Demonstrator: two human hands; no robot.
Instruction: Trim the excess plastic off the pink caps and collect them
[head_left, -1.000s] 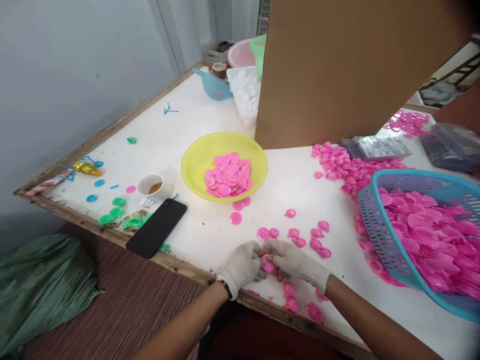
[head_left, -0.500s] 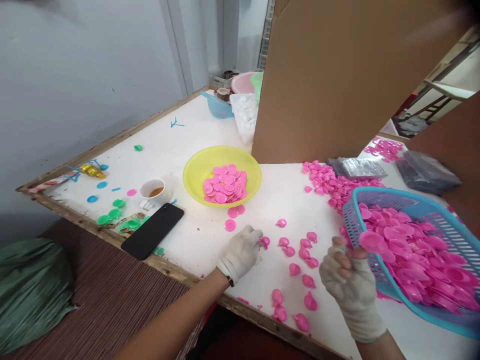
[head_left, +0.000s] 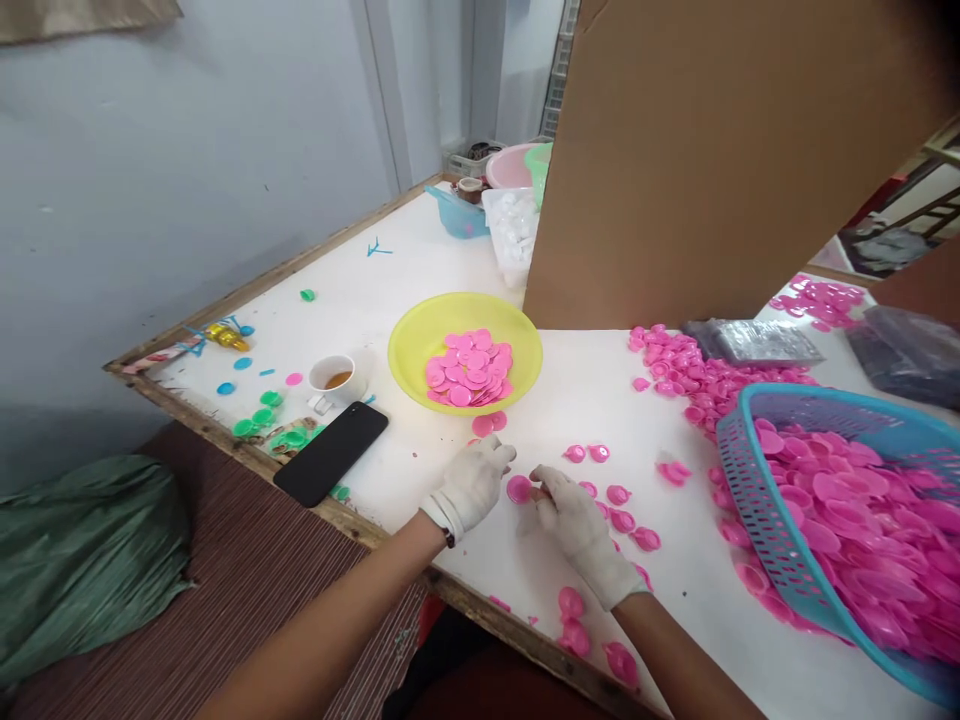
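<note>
Both hands wear white gloves near the table's front edge. My right hand (head_left: 576, 528) pinches a round pink cap (head_left: 519, 489) at its fingertips. My left hand (head_left: 470, 487) rests just left of that cap, fingers curled; whether it holds anything is hidden. Several loose pink caps (head_left: 622, 494) lie on the white table around the right hand. A yellow bowl (head_left: 420, 340) behind the hands holds a pile of flat pink discs (head_left: 469, 367).
A blue basket (head_left: 757, 500) full of pink caps stands at the right, with more spilled beside it. A black phone (head_left: 331, 453), a small cup (head_left: 334, 376) and green and blue caps (head_left: 262, 416) lie at the left. A large cardboard box (head_left: 720, 150) stands behind.
My right hand came back from the basket's rim to the table centre and now pinches a pink cap beside my left hand. The view shifted slightly.
</note>
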